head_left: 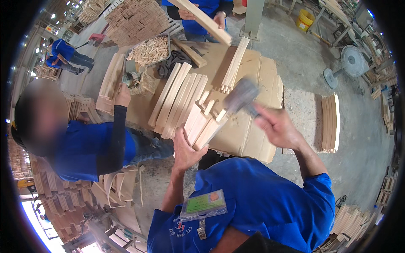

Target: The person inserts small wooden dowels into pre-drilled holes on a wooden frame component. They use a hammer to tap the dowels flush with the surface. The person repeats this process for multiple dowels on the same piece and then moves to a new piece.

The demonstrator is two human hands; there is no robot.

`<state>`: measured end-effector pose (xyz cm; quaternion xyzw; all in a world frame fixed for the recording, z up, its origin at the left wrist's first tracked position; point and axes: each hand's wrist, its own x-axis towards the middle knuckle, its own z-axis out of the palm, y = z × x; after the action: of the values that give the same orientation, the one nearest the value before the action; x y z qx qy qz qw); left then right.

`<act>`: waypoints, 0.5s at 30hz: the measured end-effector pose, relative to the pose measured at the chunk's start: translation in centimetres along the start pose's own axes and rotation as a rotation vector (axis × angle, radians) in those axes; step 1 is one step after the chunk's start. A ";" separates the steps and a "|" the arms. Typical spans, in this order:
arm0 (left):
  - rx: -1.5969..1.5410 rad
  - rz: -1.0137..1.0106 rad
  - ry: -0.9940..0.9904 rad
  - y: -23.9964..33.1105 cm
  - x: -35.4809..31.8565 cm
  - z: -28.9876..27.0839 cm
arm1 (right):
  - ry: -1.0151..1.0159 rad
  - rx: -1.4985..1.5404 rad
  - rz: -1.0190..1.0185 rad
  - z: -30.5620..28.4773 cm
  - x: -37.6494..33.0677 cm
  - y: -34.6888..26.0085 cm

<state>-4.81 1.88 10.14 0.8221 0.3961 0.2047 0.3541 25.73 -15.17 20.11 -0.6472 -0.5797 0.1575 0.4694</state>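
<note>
My left hand [187, 151] is wrapped round the near ends of a pair of pale wooden pieces [206, 130], which lie side by side on the cardboard-covered table. Short round dowels [209, 107] stick out of their far ends. My right hand [279, 127] grips the handle of a dark mallet [241, 93]. Motion blurs the mallet's head, which is just beyond and to the right of the dowels; whether it touches them I cannot tell. Left of these pieces lies a row of curved wooden slats [179, 98].
A doweled bundle of slats [236, 63] lies on the cardboard [263, 90]. A tray of loose dowels [149, 50] is at the back left. One co-worker [90, 145] reaches in from the left; another co-worker [198, 23] holds a beam opposite. A fan [352, 61] stands far right.
</note>
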 end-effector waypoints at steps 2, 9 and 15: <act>0.012 -0.006 -0.009 -0.3 0.0 -0.3 | -0.284 0.067 0.164 -1.0 1.2 -1.7; -0.101 -0.001 -0.117 0.0 0.1 -1.3 | 0.032 0.240 0.171 0.8 4.3 -0.5; -0.134 0.001 -0.188 -0.5 0.0 -1.6 | -0.127 0.213 0.115 0.9 5.8 0.2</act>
<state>-6.09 2.75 10.80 0.8123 0.3463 0.1527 0.4437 26.83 -9.57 21.48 -0.6147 -0.5500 0.2855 0.4880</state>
